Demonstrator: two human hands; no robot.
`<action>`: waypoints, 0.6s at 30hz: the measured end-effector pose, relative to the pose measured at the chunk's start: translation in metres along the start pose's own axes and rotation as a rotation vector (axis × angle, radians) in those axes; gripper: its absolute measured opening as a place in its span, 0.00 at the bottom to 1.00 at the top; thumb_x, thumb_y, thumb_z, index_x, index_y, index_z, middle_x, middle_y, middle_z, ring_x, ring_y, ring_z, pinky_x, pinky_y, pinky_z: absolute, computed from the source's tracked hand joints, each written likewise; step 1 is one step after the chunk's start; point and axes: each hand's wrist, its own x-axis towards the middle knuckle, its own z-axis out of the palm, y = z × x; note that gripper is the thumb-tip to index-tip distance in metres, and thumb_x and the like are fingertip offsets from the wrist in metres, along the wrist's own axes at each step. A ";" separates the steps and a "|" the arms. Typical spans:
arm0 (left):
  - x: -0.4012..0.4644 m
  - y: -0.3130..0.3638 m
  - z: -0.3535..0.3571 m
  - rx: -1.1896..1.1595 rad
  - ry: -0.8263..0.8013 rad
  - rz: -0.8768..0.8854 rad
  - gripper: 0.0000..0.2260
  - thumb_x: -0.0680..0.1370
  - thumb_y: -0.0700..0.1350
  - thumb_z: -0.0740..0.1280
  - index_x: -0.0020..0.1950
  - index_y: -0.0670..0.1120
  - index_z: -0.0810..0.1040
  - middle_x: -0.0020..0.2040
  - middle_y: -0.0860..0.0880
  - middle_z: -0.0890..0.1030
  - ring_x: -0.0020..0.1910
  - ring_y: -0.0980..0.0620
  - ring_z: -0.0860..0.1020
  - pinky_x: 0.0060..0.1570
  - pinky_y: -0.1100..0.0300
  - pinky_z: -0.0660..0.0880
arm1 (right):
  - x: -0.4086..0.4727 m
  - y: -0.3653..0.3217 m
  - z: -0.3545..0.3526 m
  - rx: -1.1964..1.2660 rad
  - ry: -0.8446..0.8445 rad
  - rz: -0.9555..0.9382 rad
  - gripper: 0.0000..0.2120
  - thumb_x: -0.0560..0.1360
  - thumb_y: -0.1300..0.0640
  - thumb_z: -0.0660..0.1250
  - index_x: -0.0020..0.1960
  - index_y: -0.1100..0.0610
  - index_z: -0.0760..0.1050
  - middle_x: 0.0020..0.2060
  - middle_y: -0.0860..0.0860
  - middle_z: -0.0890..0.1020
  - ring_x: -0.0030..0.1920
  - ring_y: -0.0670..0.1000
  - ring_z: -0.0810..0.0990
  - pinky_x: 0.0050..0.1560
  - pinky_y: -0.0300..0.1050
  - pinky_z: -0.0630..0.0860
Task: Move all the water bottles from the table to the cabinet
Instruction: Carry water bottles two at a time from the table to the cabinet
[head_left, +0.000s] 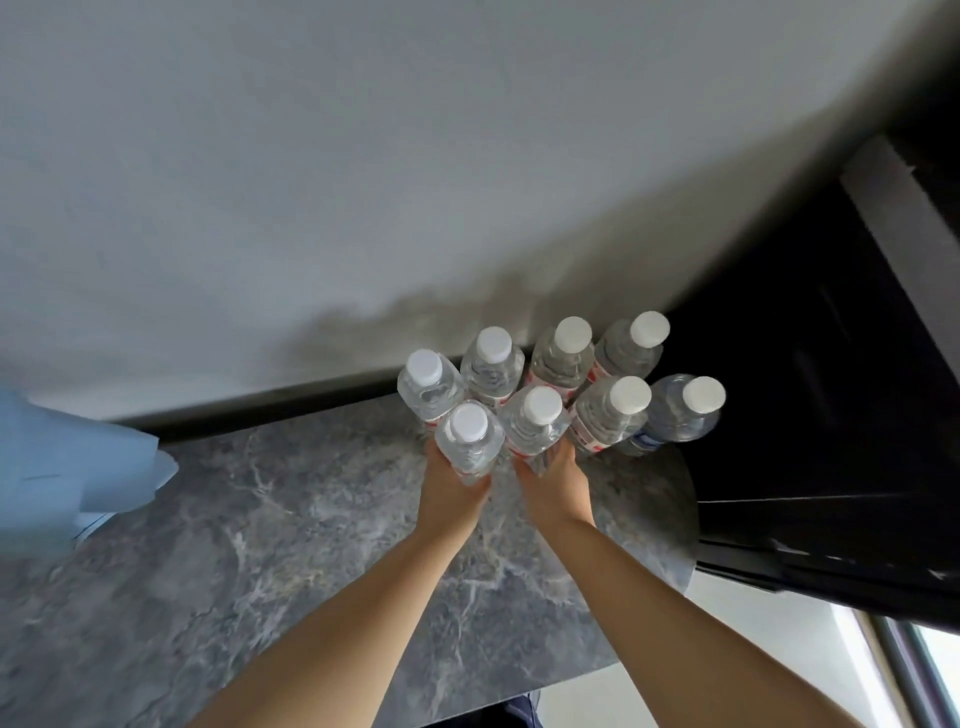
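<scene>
Several clear water bottles with white caps stand upright in two rows at the far right corner of a grey marbled surface (291, 519), against a white wall. My left hand (451, 491) is wrapped around the front-left bottle (469, 441). My right hand (551, 480) grips the bottle beside it (535, 423). Both held bottles stand close in front of the back row (563, 353). At the right end, a bottle with a blue label (685, 410) stands next to a red-labelled one (613, 413).
A dark cabinet or appliance (810, 415) rises directly to the right of the bottles. A pale blue object (72, 467), blurred, lies at the left edge of the surface. A white floor and a window frame (898, 670) show at lower right.
</scene>
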 end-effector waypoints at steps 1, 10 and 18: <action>-0.002 0.003 -0.002 0.024 -0.012 -0.019 0.17 0.74 0.34 0.68 0.61 0.45 0.72 0.51 0.47 0.81 0.50 0.56 0.79 0.47 0.62 0.73 | -0.002 -0.001 -0.002 -0.025 -0.010 0.000 0.29 0.78 0.51 0.65 0.74 0.56 0.59 0.68 0.56 0.74 0.66 0.57 0.74 0.59 0.48 0.73; -0.073 0.078 -0.049 0.318 -0.174 -0.207 0.19 0.74 0.37 0.68 0.60 0.50 0.66 0.37 0.58 0.68 0.31 0.57 0.72 0.24 0.70 0.67 | -0.085 -0.040 -0.070 -0.249 -0.134 -0.025 0.26 0.77 0.50 0.62 0.73 0.56 0.63 0.69 0.55 0.68 0.63 0.56 0.74 0.54 0.50 0.76; -0.154 0.141 -0.081 0.716 -0.260 -0.066 0.27 0.75 0.45 0.68 0.73 0.44 0.65 0.66 0.42 0.75 0.61 0.44 0.77 0.59 0.52 0.74 | -0.161 -0.088 -0.133 -0.659 -0.281 -0.224 0.19 0.78 0.54 0.60 0.67 0.61 0.71 0.65 0.59 0.75 0.64 0.59 0.74 0.58 0.46 0.71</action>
